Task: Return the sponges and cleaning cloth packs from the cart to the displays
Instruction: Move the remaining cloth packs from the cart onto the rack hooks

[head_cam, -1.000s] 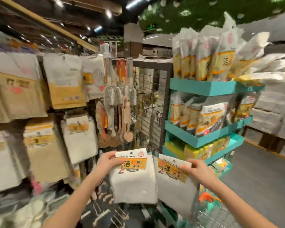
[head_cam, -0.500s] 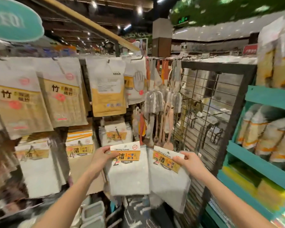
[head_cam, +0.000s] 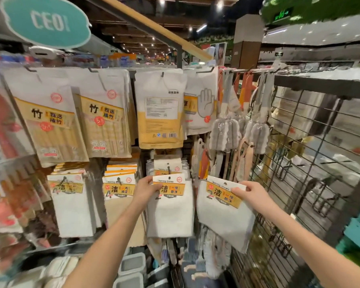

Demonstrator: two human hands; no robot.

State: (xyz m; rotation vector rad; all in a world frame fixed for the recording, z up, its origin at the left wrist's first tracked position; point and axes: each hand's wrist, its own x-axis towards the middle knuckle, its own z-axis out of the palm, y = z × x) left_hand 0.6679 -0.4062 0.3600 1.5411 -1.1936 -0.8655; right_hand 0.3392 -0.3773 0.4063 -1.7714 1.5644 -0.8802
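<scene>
Hanging step: my left hand (head_cam: pixel 146 187) pinches one cloth pack (head_cam: pixel 170 210) at the hook (head_cam: pixel 169 169) — seemingly threaded. My right hand (head_cam: pixel 253 193) pinches the second pack (head_cam: pixel 222 217), at its three o'clock — next onto that same hook.

Left pack (head_cam: pixel 168 206): I cannot tell whether it hangs by its hole or only rests in left hand (head_cam: pixel 146 189); fingers behind header hidden. Right of it, right hand (head_cam: pixel 253 194) fingers hidden behind second pack (head_cam: pixel 222 219). Far left of it, goods (head_cam: pixel 5 129) too blurred to read. Far right, teal shelf (head_cam: pixel 359 228) cut by frame edge.
</scene>
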